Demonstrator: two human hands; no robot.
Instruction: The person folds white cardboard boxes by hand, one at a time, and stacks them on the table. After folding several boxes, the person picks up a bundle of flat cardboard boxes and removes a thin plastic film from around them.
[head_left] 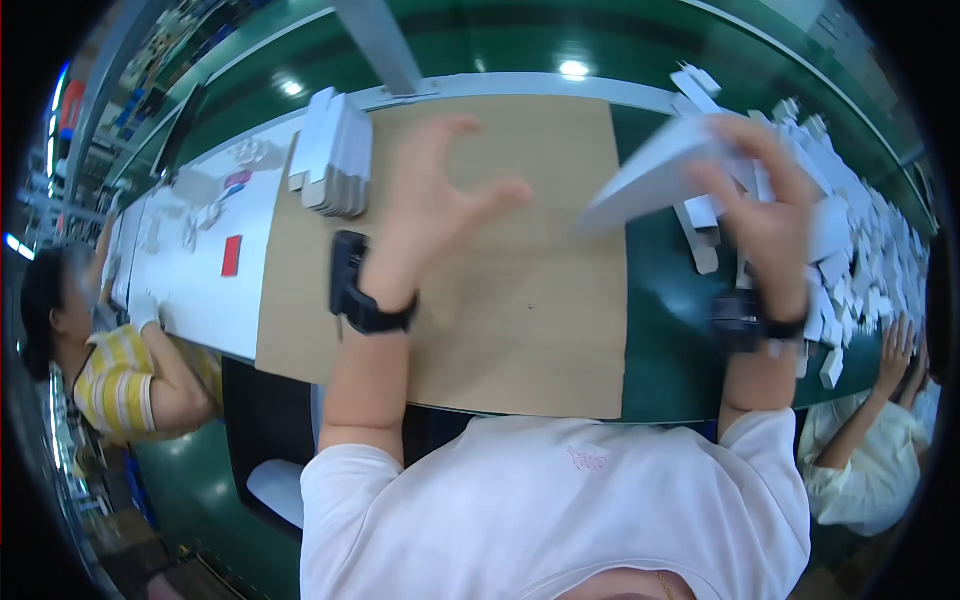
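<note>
My right hand point(770, 195) is raised over the right side of the table, gripping a white flat carton point(655, 170) that tilts down to the left; motion blurs both. Above the brown cardboard sheet point(530, 340), my left hand point(435, 195) is held up, its thumb and fingers apart and nothing between them. Just left of that hand, a tight row of white cartons point(335, 150) stands on the sheet's far left part. Each of my wrists has a black band with a device on it.
A large heap of loose white cartons point(860, 250) covers the right end of the green table point(665, 340). On the left, a white table point(200, 290) bears a red flat piece point(232, 256) and small white parts. A person point(130, 370) sits at the left, another point(870, 450) at the right.
</note>
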